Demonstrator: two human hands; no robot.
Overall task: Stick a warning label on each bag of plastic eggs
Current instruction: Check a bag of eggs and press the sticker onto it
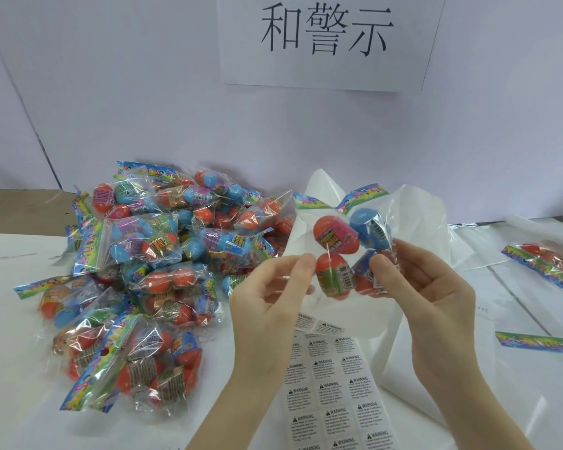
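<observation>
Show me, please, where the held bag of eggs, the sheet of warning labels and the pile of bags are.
held bag of eggs (337,235): head view, on its upper orange egg.
sheet of warning labels (335,397): head view, mid-sheet.
pile of bags (143,241): head view, on a central bag.

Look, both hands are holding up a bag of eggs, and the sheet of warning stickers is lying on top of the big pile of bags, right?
Not quite. Both hands, left and right, do hold up a bag of eggs, but the sheet of warning stickers lies flat on the table under the hands, beside the pile of bags, not on it. The head view shows this.
</observation>
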